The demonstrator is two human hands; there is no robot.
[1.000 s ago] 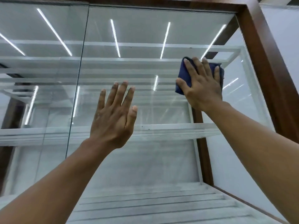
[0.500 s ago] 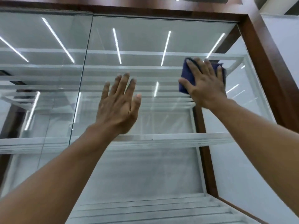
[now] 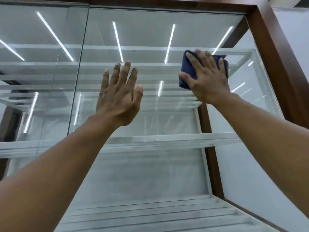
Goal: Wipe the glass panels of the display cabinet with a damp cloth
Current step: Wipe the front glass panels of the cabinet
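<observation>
A dark blue cloth (image 3: 188, 71) is pressed flat against the right-hand glass panel (image 3: 150, 30) of the display cabinet, at about 2 o'clock in the view, near the panel's upper right corner; it is covered by the right hand (image 3: 209, 81), whose fingers are laid out straight over it with the thumb along its 9 o'clock edge, so the grip is open and flat rather than curled round the fabric; the fingertips are slightly blurred; the left hand (image 3: 118, 96) is held up at about 10 o'clock, palm toward the same panel, fingers straight and a little spread, its grip open with nothing in it; whether the glass is touched by it cannot be told; the two hands are kept well apart; a second glass panel (image 3: 41, 30) is seen toward 9 o'clock, overlapped at a vertical edge; the cabinet is bordered by a dark wooden frame (image 3: 275, 56) running from 12 to 3 o'clock; white shelves (image 3: 167, 139) are seen through the glass, with a stepped white base (image 3: 150, 215) at 6 o'clock; bright light strips (image 3: 117, 41) are reflected across both panels
</observation>
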